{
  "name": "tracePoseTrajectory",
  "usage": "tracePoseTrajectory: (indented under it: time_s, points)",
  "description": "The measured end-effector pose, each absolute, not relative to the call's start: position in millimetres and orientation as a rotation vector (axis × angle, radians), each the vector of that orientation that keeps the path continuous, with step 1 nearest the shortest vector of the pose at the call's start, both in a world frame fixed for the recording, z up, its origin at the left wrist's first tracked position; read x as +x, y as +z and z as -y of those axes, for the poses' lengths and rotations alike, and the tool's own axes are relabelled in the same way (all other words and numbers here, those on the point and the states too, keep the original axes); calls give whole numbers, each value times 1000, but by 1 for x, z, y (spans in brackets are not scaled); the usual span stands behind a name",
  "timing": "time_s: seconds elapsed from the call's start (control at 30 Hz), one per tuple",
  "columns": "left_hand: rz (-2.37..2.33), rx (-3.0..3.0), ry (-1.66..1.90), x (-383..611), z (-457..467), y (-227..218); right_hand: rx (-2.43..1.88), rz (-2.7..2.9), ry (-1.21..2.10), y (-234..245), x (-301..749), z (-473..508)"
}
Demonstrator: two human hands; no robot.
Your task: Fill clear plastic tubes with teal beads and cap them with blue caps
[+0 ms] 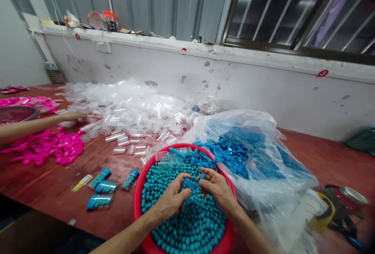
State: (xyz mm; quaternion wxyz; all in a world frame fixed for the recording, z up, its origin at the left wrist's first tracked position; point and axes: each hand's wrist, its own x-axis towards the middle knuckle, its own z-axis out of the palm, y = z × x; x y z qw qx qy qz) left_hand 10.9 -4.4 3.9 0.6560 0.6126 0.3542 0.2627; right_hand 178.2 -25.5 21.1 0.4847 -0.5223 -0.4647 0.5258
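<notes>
Over a red basin [137, 191] of teal beads [193, 222], my two hands face each other a small gap apart. My left hand [171, 195] pinches a small clear container [189, 183] that shows blue between thumb and fingers. In the fingertips of my right hand [215, 187] is a small blue plastic cap [202, 176], partly covered. Several clear empty containers [170, 162] and blue caps [195, 156] lie on the beads at the basin's far side. Filled containers with blue tops [99, 202] rest on the table to the left.
A large heap of clear containers [137, 109] spreads behind the basin. To the right, a plastic bag [263, 160] holds blue caps. Another person's arm [38, 127] reaches in at left, over pink pieces [64, 148]. A tape roll [325, 211] sits at the right.
</notes>
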Motion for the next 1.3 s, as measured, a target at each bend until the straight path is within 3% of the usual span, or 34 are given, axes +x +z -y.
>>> tracePoseTrajectory:
  time_s: [0.13, 0.3, 0.6, 0.9, 1.17, 1.3]
  points:
    - [-864, 1448, 735, 11, 6, 2, -1361, 1426, 1081, 21, 168, 32]
    - [-838, 1451, 845, 15, 8, 3, -1543, 1839, 1057, 18, 152, 47]
    - [-938, 1333, 783, 20, 15, 14, -1704, 1904, 609, 9, 124, 56]
    - [-1074, 1720, 828, 14, 22, 16, -1685, 2040, 717, 12, 123, 63]
    - [-1855, 2226, 563, -98, -7, 24, -1662, 2200, 713, 14, 148, 56]
    - [-2225, 2463, 373, -105, -12, 28, -1674, 2227, 626, 10, 153, 45]
